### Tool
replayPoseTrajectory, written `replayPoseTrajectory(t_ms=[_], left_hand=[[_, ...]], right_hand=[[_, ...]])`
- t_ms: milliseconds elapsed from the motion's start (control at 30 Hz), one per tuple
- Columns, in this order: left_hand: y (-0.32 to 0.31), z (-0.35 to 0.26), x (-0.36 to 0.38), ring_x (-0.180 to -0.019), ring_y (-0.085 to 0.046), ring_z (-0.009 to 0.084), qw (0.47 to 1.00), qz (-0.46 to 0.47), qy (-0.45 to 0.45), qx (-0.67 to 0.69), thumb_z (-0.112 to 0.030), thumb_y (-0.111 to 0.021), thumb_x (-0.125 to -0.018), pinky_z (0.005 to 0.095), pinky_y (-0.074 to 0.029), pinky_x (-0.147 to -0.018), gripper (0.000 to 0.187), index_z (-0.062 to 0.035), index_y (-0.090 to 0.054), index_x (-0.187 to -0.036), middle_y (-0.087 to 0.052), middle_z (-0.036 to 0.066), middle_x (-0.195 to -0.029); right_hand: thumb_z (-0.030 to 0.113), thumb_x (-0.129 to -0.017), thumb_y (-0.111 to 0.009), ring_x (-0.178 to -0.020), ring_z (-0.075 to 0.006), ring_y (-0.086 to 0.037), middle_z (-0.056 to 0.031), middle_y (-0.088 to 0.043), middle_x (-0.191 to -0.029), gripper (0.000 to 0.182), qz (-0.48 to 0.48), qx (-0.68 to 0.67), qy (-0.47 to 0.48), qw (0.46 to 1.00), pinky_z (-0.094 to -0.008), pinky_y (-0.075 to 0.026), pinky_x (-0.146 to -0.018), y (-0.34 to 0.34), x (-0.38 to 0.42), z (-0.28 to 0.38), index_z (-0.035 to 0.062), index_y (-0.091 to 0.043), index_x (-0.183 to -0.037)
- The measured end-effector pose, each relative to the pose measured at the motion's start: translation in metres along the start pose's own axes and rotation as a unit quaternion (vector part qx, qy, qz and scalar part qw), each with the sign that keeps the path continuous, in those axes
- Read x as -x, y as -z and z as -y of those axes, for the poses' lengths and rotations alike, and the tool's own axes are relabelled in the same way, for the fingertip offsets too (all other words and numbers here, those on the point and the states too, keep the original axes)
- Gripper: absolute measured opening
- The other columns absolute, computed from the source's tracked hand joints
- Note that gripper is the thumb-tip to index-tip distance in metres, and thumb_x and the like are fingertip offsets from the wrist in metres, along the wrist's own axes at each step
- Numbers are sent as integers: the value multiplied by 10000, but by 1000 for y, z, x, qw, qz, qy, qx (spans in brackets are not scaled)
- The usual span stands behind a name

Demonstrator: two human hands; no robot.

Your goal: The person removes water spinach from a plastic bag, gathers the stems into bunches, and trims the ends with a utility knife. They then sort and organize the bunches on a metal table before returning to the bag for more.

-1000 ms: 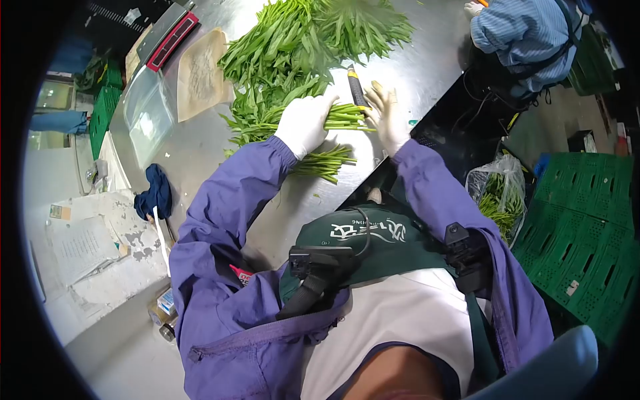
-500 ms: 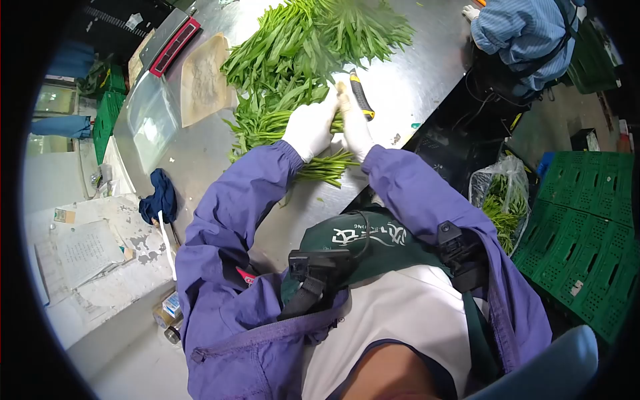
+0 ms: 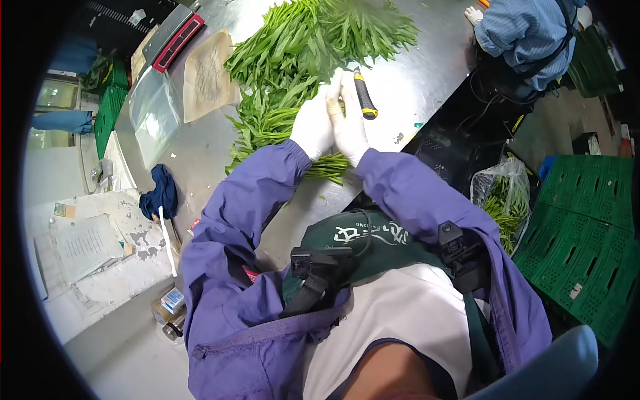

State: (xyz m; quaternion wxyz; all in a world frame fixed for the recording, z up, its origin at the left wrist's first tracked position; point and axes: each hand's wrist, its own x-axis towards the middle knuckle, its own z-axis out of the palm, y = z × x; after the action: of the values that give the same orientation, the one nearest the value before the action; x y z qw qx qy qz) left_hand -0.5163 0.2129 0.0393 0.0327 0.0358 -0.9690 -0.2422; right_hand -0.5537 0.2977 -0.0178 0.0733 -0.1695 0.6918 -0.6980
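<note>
White gloves cover both my hands, which meet over the leafy green vegetables on the metal table. My left hand (image 3: 313, 125) has its fingers pressed together against the right hand, above a bunch of green stems (image 3: 327, 168). My right hand (image 3: 349, 130) is closed, its fingers against those of the left; whatever lies between them is hidden. Just right of the fingertips lies a knife with a black and yellow handle (image 3: 365, 99), apart from the hand. Beyond my hands spreads a large heap of leafy greens (image 3: 287, 50).
On the left of the metal table (image 3: 200, 150) lie clear plastic sheets (image 3: 152, 110), a brownish sheet (image 3: 208, 77) and a red-grey device (image 3: 177, 41). A co-worker in a blue striped sleeve (image 3: 510, 37) stands at upper right. Green crates (image 3: 577, 233) and bagged greens (image 3: 503, 203) are at right.
My hands have drawn closer together, and the right hand has turned, its fingers now reaching up beside the left. The knife stays on the table.
</note>
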Motion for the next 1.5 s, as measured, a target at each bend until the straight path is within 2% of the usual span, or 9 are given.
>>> replayPoseTrajectory(t_ms=[333,467,600,1000,1067,1200,1300,1367,1500], left_hand=[[13,0,16,-1218,-390,359,992,-73,-90,-52,-217,-803,-599,423,-325,-1041,1105,-15,-136,-1457,-406,204,-1297],[3,17,24,-1074,-529,315,995,-21,-34,-97,-198,-745,-660,392,-437,-892,732,-64,-404,-1293,-558,150,-1117],[-9,30,25,-848,-627,310,999,-22,10,-28,-157,-682,-709,390,-495,-721,368,-92,-549,-1045,-631,125,-880],[59,42,15,-884,-644,326,993,-97,67,7,-114,-674,-743,362,-502,-761,381,-108,-554,-1105,-653,168,-923],[106,33,14,-887,-648,203,984,-103,74,121,-106,-689,-771,304,-491,-769,368,-27,-565,-1108,-669,118,-979],[169,26,16,-924,-591,138,933,-119,69,331,0,-622,-742,258,-451,-832,390,19,-552,-1126,-628,65,-1057],[201,22,18,-723,-511,57,920,-164,77,347,-48,-612,-799,200,-404,-653,260,-8,-584,-1054,-582,3,-853],[206,26,19,-587,-418,62,903,-185,61,383,-62,-588,-836,208,-324,-550,219,-10,-566,-1048,-481,-25,-722],[200,24,21,-599,-445,47,875,-186,41,445,-60,-606,-828,203,-346,-555,183,-28,-584,-1006,-509,-30,-737]], right_hand=[[250,-930,-546,-718,-289,-615,-201,-611,-760,290,13,138,-68,988,-380,-461,-637,24,-16,13,6,-599,-1078],[226,-930,-538,-631,-284,-600,-149,-627,-739,258,-35,86,-79,993,-341,-460,-635,17,-13,20,4,-612,-1037],[260,-941,-526,-629,-272,-600,-140,-637,-766,285,28,107,-50,993,-344,-464,-646,23,-27,-5,2,-602,-1036],[454,-919,-502,-1118,-302,-525,-182,-586,-1178,546,95,-160,-180,966,-376,-417,-943,41,-68,-19,47,-500,-1282],[399,-848,-594,-1103,-357,-517,-214,-563,-1176,555,34,284,-46,957,-414,-429,-931,54,-78,-65,47,-505,-1268],[253,-707,-666,-943,-355,-592,-212,-601,-1022,587,9,530,65,845,-404,-485,-803,76,-63,-137,13,-510,-1219],[162,-722,-563,-680,-295,-570,-165,-566,-895,440,50,215,-201,954,-367,-492,-701,89,-66,-142,17,-497,-1132],[114,-734,-534,-596,-168,-485,-54,-495,-805,269,62,-141,-446,882,-324,-461,-603,96,-67,-122,58,-481,-991],[189,-803,-626,-488,-130,-471,-7,-482,-698,215,48,-348,-291,890,-268,-407,-450,92,-49,-36,55,-532,-942]])
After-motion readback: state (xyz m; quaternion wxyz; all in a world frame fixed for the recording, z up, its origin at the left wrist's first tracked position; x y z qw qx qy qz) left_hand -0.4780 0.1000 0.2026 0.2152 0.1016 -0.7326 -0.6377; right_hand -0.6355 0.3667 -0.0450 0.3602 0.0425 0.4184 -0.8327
